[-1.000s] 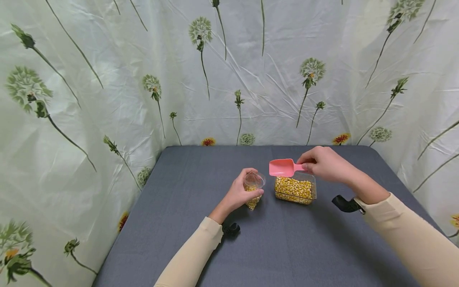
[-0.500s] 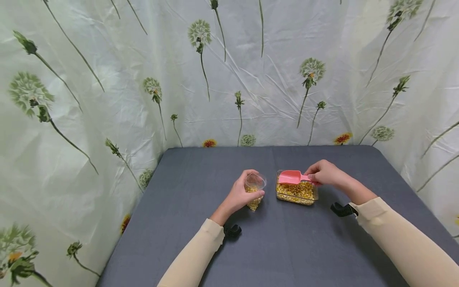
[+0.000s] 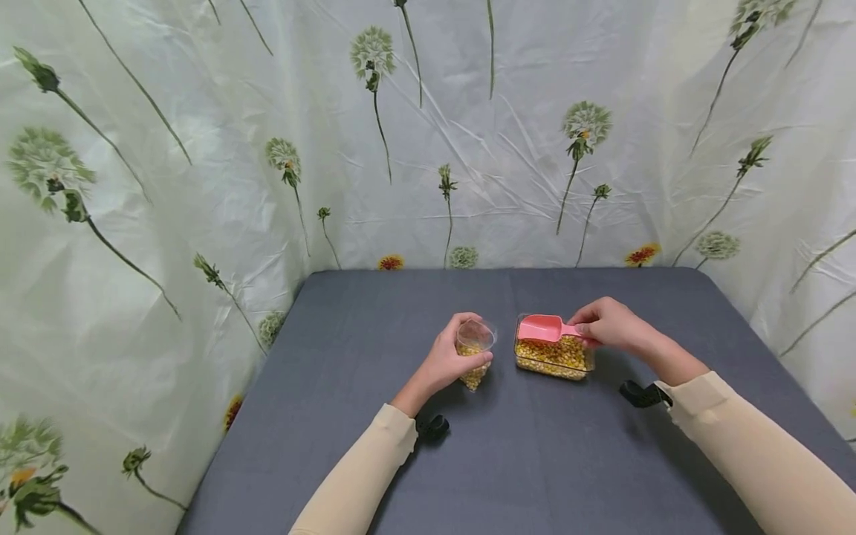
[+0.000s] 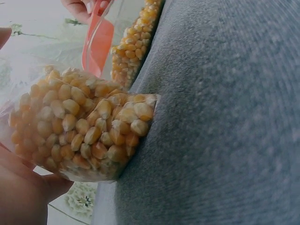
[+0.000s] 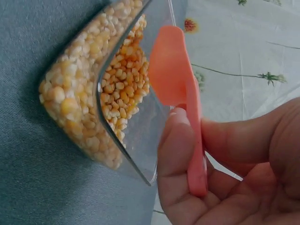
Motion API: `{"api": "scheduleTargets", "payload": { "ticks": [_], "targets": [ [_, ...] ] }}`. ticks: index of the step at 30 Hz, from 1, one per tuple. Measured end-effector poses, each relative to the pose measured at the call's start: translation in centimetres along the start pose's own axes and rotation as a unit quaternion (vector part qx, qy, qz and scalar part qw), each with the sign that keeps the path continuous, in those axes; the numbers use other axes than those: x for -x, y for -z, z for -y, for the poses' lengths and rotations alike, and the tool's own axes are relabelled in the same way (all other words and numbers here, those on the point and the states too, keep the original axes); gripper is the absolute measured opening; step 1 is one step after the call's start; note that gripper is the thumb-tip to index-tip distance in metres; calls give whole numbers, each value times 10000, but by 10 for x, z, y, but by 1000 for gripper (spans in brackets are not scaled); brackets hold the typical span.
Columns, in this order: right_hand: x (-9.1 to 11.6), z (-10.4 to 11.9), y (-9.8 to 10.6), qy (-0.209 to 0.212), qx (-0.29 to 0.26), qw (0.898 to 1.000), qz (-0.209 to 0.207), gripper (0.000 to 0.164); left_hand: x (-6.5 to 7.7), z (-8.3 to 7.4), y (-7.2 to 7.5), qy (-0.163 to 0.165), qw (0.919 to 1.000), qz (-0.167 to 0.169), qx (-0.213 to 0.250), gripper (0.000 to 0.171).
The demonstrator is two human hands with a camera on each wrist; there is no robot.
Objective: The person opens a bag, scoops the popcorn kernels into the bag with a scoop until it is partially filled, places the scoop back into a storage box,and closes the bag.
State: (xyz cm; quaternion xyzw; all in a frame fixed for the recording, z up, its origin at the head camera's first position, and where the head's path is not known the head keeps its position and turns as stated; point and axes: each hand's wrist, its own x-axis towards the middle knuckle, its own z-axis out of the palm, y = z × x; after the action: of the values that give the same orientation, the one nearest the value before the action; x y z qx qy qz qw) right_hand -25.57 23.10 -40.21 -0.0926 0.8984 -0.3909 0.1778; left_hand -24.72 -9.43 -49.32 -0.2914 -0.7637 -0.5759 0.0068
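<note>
In the head view my left hand (image 3: 444,360) holds a clear plastic bag (image 3: 473,375) around its side, thumb in front. The bag's round mouth faces up, and yellow corn kernels (image 4: 79,124) fill its lower part. My right hand (image 3: 610,325) pinches the handle of a pink scoop (image 3: 540,328) between thumb and fingers. The scoop's bowl is over the clear rectangular container (image 3: 589,364), low near its back left part. Corn kernels (image 3: 555,352) lie inside that container. In the right wrist view the scoop's bowl (image 5: 168,65) shows no kernels in the part I see.
A dark grey cloth covers the table (image 3: 521,461). Behind and at the sides hangs a pale curtain (image 3: 374,208) with dandelion prints. Black wrist straps (image 3: 643,394) stick out below both sleeves.
My right hand has lowered the pink scoop and shifted it slightly right, from above the container's rim down over the kernels. Over the last half second it barely moved. The left hand keeps its place.
</note>
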Motion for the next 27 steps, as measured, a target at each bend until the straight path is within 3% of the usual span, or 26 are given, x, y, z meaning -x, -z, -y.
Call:
{"api": "scheduleTargets", "payload": {
  "ticks": [4, 9, 15, 22, 27],
  "targets": [
    [3, -4, -6, 73, 14, 9998, 173, 19, 0, 1, 0, -80, 10000, 51, 1, 57],
    [5, -7, -14, 66, 331, 9994, -92, 18, 0, 2, -2, -170, 9998, 39, -54, 53],
    [9, -3, -10, 130, 88, 9998, 96, 17, 0, 3, -4, -261, 9996, 11, -77, 50],
    [11, 1, -13, 205, 487, 9985, 137, 16, 0, 2, -3, -218, 9997, 17, -85, 50],
    [14, 4, -8, 199, 311, 9991, 191, 17, 0, 1, -3, -235, 9997, 31, -9, 51]
  ]
}}
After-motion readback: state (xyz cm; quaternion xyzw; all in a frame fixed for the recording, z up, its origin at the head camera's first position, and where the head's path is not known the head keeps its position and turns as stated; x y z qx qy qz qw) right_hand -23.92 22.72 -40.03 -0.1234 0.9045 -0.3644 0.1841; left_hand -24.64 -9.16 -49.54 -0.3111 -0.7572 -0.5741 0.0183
